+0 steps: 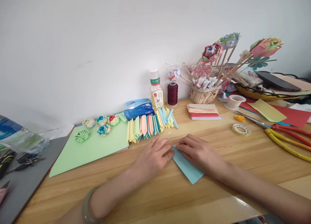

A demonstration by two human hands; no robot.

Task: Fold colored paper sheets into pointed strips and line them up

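A light blue sheet of paper [188,169] lies at an angle on the wooden table, between my hands. At its upper left corner my left hand [155,153] is closed, with its fingertips at the paper's edge. My right hand [200,152] rests over the paper's right side, its fingers bent and pinching near the top edge. The fingertips of both hands partly hide that edge. Just beyond my left hand stands a row of folded paper strips [143,127] in yellow, green, peach and blue.
Paper flowers [104,129] sit on green sheets [89,152] at left. Behind are a tissue pack [138,108], a bottle [157,93] and a thread spool [172,94]. To the right are a paper stack [204,111], a tape roll [240,129], scissors [264,124] and a flower basket [204,95].
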